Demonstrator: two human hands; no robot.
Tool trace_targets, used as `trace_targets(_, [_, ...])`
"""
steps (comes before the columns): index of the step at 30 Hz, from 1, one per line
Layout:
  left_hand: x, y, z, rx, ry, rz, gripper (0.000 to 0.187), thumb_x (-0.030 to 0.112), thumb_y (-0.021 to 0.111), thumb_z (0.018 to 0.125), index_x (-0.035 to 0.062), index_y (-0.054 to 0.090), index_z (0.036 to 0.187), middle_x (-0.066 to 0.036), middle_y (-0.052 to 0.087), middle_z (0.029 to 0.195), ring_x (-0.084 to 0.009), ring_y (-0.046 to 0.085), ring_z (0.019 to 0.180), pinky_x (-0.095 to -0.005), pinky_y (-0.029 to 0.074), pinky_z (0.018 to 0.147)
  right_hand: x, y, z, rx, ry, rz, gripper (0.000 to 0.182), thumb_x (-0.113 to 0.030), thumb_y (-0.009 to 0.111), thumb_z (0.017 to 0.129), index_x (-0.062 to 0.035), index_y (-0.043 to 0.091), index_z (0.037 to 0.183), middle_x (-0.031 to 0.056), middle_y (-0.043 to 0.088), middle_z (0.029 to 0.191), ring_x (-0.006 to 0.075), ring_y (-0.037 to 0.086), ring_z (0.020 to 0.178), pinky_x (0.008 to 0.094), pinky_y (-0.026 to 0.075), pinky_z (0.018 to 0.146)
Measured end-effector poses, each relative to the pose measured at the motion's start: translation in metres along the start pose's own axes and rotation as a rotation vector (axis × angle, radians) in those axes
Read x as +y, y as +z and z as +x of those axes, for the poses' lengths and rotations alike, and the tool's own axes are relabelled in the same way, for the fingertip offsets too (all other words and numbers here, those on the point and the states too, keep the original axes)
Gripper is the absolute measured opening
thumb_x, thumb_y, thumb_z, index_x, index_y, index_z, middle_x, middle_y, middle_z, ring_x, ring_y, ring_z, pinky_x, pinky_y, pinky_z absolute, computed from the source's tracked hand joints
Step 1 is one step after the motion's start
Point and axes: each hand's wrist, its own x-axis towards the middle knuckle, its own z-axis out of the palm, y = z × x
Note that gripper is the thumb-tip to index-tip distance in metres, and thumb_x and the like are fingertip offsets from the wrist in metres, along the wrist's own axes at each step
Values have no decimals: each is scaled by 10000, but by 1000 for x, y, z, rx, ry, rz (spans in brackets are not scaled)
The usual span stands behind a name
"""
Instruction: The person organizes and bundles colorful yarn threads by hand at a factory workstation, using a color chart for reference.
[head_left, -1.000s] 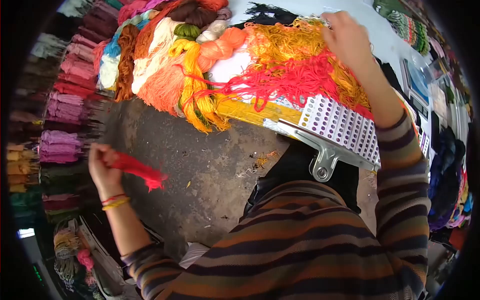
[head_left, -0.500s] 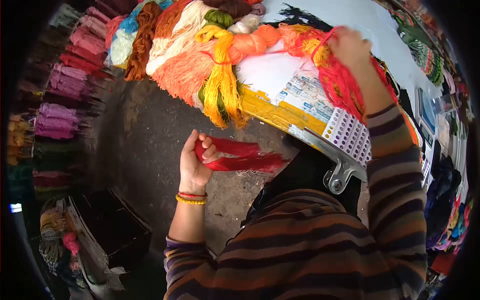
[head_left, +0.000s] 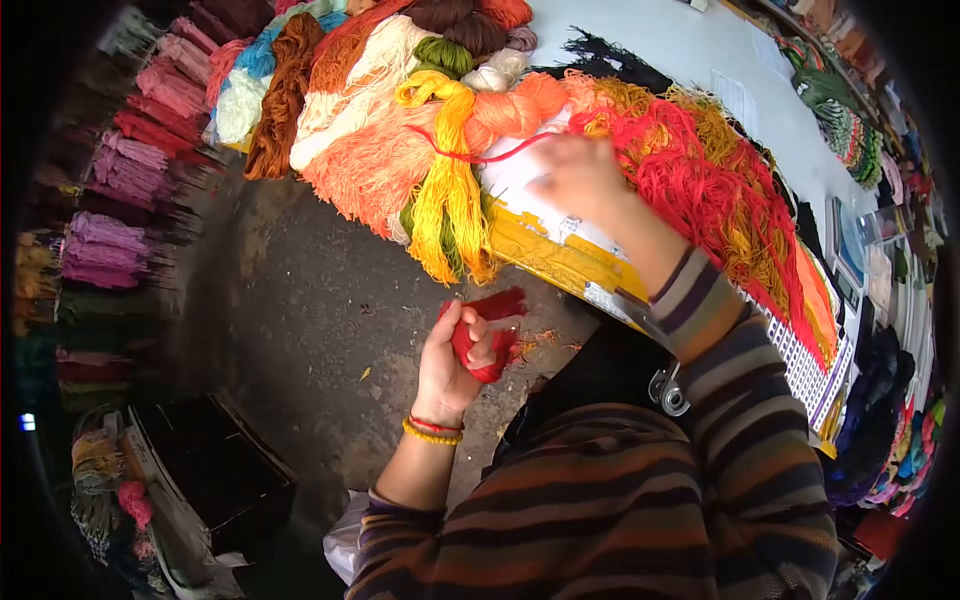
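My left hand [head_left: 462, 350] is closed around a bundle of dark red thread [head_left: 497, 308], held over the floor in front of the table, its loose ends sticking out to the right. Over the table edge is my right hand [head_left: 582, 178], its fingers smeared by motion. A single red strand [head_left: 475, 158] runs from near its fingertips across the yellow thread hank [head_left: 447, 205]. To the right of that hand spreads a tangled heap of pinkish-red thread [head_left: 690, 170] mixed with golden yellow thread [head_left: 745, 245].
Coral thread [head_left: 370, 170], cream hanks and brown hanks [head_left: 285, 95] crowd the table's left side. A metal clip [head_left: 668, 390] sits at the front edge, partly behind my right arm. Racks of purple hanks [head_left: 110, 248] stand left, above a dark box [head_left: 205, 460].
My right hand has moved left and off the red and yellow thread, which now lies spread on the table. My left hand has shifted right with the dark red bundle.
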Motion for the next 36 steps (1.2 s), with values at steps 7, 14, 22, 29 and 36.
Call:
trace_targets(7, [2,-14,-1,8,-65,-75,222,284,433,916,109,502,797,-5,463,642,-93,358,485,-209,285,424,152,-90,10,397,567,-306,332,-379,517,787,-164,596,1027,65,583,1038,269,556,970,491,407,786])
trace_targets(14, [16,20,4,-152,-53,-152,230,268,414,922,101,495,787,8,435,641,-84,336,488,-201,281,429,83,-120,-66,566,136,183,294,-361,544,811,-77,611,846,96,615,808,247,615,745,367,467,658])
trace_targets(22, [-7,80,-9,-345,-123,-243,214,228,430,914,81,464,761,10,382,604,-85,303,476,-202,256,419,-108,-13,-176,-489,-607,982,186,-188,529,817,-50,574,933,168,609,815,287,605,760,369,476,694])
trace_targets(29, [-26,98,-38,-409,-11,-203,229,228,391,924,75,474,774,13,375,592,-91,326,482,-221,285,447,-86,16,-184,266,-68,1646,296,-43,676,709,-74,467,917,60,522,858,117,509,748,238,404,632])
trace_targets(36, [-64,116,-53,-420,-339,-32,156,213,483,870,64,489,825,-29,433,662,-138,414,581,-251,352,534,-81,16,-178,230,-282,1361,249,-177,612,776,-68,517,979,88,572,879,176,553,787,292,437,687])
